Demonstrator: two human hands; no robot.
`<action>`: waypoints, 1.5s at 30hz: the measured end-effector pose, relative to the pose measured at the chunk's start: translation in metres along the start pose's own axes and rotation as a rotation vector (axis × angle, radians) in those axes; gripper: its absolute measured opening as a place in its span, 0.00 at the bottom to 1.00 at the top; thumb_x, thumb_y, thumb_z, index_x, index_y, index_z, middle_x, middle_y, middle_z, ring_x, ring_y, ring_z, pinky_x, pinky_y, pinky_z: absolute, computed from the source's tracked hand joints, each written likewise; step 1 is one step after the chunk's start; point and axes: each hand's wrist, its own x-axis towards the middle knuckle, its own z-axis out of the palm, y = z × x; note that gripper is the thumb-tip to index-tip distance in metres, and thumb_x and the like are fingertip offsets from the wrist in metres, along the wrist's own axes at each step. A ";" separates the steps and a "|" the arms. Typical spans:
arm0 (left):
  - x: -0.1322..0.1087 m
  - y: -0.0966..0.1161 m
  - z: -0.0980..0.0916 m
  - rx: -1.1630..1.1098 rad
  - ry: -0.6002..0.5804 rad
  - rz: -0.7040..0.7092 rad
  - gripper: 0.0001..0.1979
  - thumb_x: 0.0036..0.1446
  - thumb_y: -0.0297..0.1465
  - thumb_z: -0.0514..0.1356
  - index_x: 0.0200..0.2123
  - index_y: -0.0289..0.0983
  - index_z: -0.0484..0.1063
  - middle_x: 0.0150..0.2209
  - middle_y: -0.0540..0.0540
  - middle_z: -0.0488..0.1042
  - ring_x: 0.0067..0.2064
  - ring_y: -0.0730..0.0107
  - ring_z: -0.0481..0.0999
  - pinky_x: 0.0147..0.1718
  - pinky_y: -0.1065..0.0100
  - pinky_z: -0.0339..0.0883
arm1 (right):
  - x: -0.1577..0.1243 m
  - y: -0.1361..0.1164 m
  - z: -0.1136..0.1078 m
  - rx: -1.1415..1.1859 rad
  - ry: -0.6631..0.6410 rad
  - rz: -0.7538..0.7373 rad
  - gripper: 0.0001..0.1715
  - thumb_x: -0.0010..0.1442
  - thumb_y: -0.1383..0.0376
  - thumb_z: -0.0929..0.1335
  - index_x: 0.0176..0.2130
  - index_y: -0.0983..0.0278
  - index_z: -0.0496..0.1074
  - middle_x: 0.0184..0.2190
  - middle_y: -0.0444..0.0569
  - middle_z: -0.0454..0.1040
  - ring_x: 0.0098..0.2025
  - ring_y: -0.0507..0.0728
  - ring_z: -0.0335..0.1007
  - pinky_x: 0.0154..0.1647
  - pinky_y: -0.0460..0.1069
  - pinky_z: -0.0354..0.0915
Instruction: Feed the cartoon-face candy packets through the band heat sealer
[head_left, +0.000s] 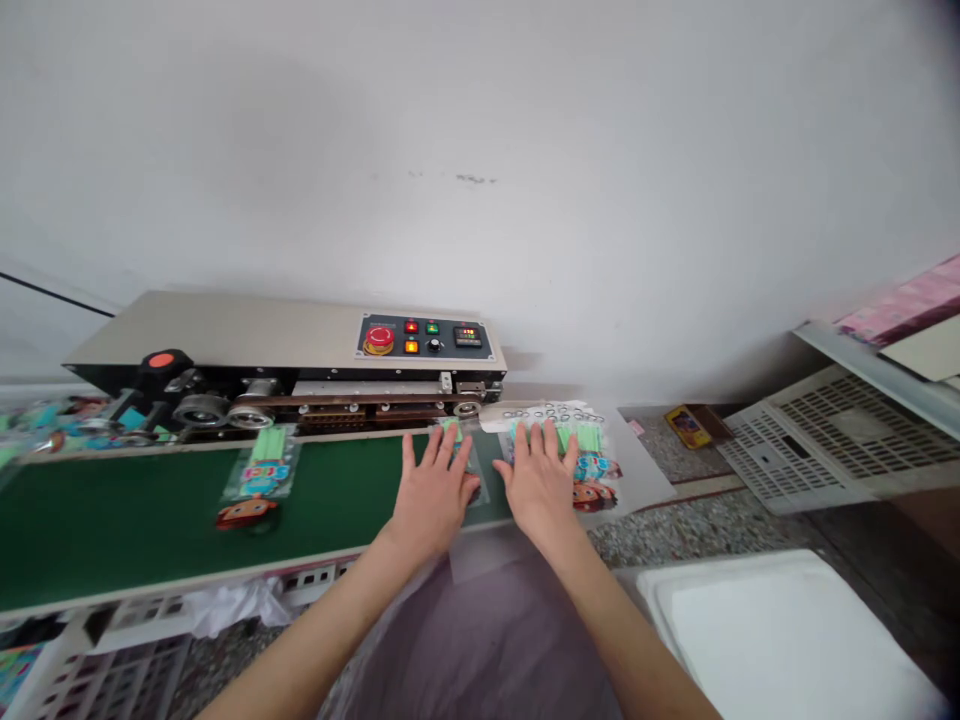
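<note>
My left hand (433,492) lies flat with its fingers spread over a small clear plastic bag (478,480) on the green conveyor belt (150,510), at the entry end of a band sealer (285,340). Fingers and palm cover most of that bag. My right hand (541,480) rests with fingers apart on a group of bags (598,467) at the belt's right end. These hold pale green sticks and printed cartoon figures, and metal rings show along their top edge. Farther left, another such bag (259,470) lies on the belt below the sealer's rollers.
More bags (82,420) are heaped at the far left. The control panel (424,337) has a red stop button and lit switches. To the right are a white plastic crate (832,430), a small yellow box (688,427) and a white lid-like surface (780,630). A wall stands behind.
</note>
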 end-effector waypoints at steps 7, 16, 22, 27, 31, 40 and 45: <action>0.011 0.021 -0.025 -0.111 -0.011 0.112 0.24 0.73 0.33 0.41 0.65 0.34 0.64 0.67 0.36 0.64 0.69 0.52 0.60 0.68 0.39 0.46 | -0.004 0.026 -0.041 0.085 -0.067 -0.082 0.27 0.73 0.57 0.55 0.64 0.61 0.67 0.63 0.55 0.69 0.62 0.67 0.63 0.60 0.64 0.55; 0.036 0.052 0.018 -0.107 -0.054 0.255 0.30 0.72 0.45 0.45 0.71 0.41 0.53 0.73 0.38 0.50 0.73 0.40 0.49 0.66 0.29 0.42 | 0.003 0.077 -0.030 -0.053 -0.156 -0.176 0.27 0.68 0.66 0.63 0.64 0.52 0.68 0.71 0.50 0.56 0.73 0.71 0.44 0.66 0.71 0.48; 0.021 -0.001 0.011 -0.038 -0.056 0.386 0.29 0.73 0.45 0.42 0.71 0.42 0.52 0.73 0.40 0.50 0.74 0.44 0.46 0.66 0.30 0.38 | -0.003 0.063 -0.011 -0.021 -0.139 -0.182 0.30 0.67 0.59 0.67 0.66 0.51 0.64 0.73 0.53 0.50 0.74 0.72 0.40 0.68 0.71 0.46; 0.007 -0.030 -0.019 0.022 -0.156 0.279 0.25 0.72 0.34 0.45 0.69 0.41 0.59 0.72 0.39 0.55 0.72 0.42 0.52 0.66 0.30 0.39 | -0.005 0.046 -0.015 0.040 -0.126 -0.223 0.29 0.68 0.58 0.66 0.66 0.52 0.64 0.73 0.51 0.51 0.74 0.72 0.41 0.69 0.72 0.44; 0.013 -0.011 -0.032 0.035 -0.133 0.201 0.26 0.66 0.26 0.49 0.66 0.33 0.63 0.68 0.36 0.62 0.70 0.44 0.58 0.67 0.33 0.39 | -0.002 0.053 -0.025 0.062 -0.117 -0.217 0.27 0.71 0.59 0.61 0.66 0.54 0.65 0.71 0.49 0.56 0.73 0.70 0.45 0.69 0.71 0.45; 0.020 0.027 0.025 -0.071 -0.027 0.252 0.29 0.73 0.45 0.41 0.71 0.41 0.53 0.74 0.41 0.44 0.75 0.51 0.43 0.67 0.31 0.40 | -0.008 0.072 -0.006 -0.009 -0.068 -0.161 0.27 0.72 0.60 0.58 0.67 0.54 0.64 0.71 0.47 0.56 0.73 0.70 0.45 0.67 0.72 0.47; 0.008 -0.006 -0.002 -0.034 -0.144 0.194 0.27 0.73 0.43 0.44 0.71 0.43 0.54 0.74 0.43 0.46 0.74 0.48 0.45 0.66 0.31 0.42 | -0.007 0.026 0.002 0.046 0.007 -0.121 0.26 0.72 0.59 0.60 0.66 0.59 0.66 0.70 0.52 0.58 0.72 0.72 0.45 0.68 0.73 0.40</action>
